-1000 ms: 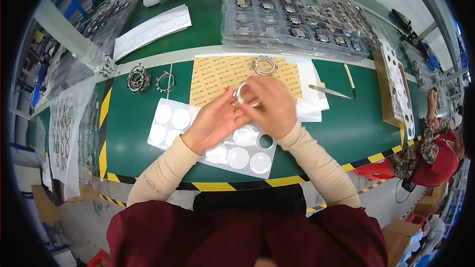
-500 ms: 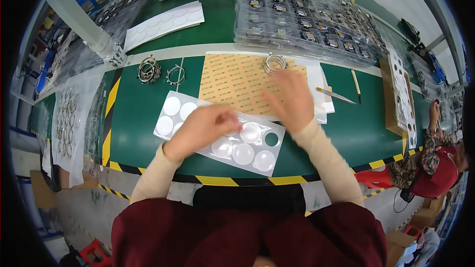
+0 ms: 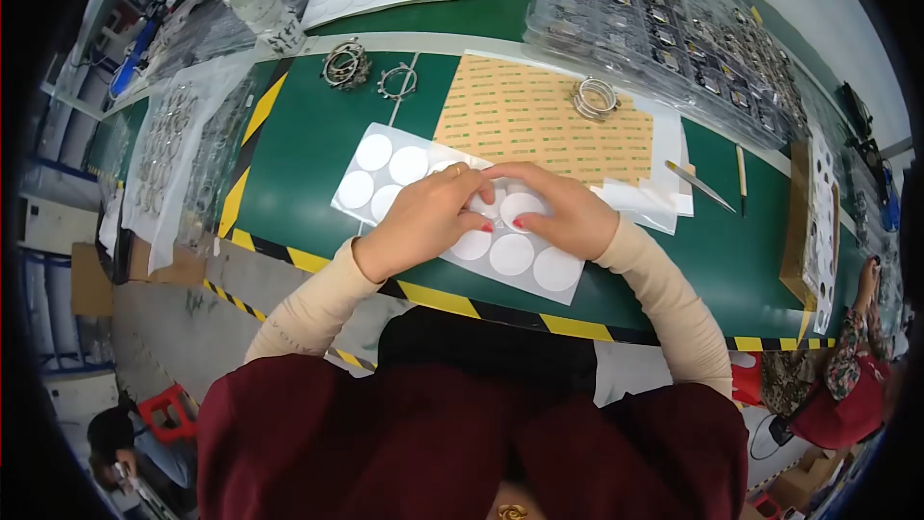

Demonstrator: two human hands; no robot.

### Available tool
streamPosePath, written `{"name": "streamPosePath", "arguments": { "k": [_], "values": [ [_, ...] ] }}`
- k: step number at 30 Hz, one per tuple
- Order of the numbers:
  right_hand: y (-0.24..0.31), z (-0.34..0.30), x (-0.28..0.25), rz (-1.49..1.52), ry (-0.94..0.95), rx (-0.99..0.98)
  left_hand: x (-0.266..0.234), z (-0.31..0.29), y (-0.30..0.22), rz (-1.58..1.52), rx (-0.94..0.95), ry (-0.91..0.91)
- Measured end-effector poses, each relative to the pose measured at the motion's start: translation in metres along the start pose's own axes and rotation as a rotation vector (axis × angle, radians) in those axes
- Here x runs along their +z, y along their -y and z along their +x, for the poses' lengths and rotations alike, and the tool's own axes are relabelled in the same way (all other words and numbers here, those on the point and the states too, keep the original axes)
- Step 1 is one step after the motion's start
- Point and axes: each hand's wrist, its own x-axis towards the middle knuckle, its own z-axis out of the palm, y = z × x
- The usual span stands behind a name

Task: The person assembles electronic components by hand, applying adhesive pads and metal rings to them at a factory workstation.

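Observation:
A pale sheet of round white stickers (image 3: 510, 254) lies slantwise near the table's front edge. Both my hands meet over its middle. My left hand (image 3: 428, 221) rests there with fingers curled and the thumb bent in toward the index finger. From the other side my right hand (image 3: 568, 212) comes in, its index finger stretched over to my left fingers and its thumb on the sheet. What lies between the fingertips is hidden. Just beyond is a tan printed sheet (image 3: 539, 120), with a stack of metal rings (image 3: 595, 98) on its far right part.
Toothed metal rings (image 3: 346, 65) and a single one (image 3: 397, 82) sit at the far left. Tweezers (image 3: 701, 186) and a thin stick (image 3: 741, 180) lie right. Clear trays of parts (image 3: 654, 29) stand behind; a cardboard box (image 3: 801, 231) is rightmost. Another person (image 3: 852, 395) sits at right.
My right hand has come back from near the ring stack to join my left hand over the sticker sheet. The whole view has shifted, and a person now shows at lower left.

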Motion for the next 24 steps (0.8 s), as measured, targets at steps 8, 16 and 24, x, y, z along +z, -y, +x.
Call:
{"name": "streamPosePath", "arguments": {
  "k": [8, 16, 24],
  "values": [
    [0.013, -0.015, -0.017, -0.272, -0.379, -0.318, -0.009, 0.006, 0.000, -0.001, 0.006, 0.108],
    [0.003, -0.023, 0.032, 0.289, 0.041, -0.029, -0.063, 0.085, 0.069, 0.901, 0.116, -0.259],
    [-0.008, -0.014, 0.019, 0.521, -0.176, 0.055, -0.068, 0.096, 0.058, 0.184, -0.122, -0.029]
  ]
}}
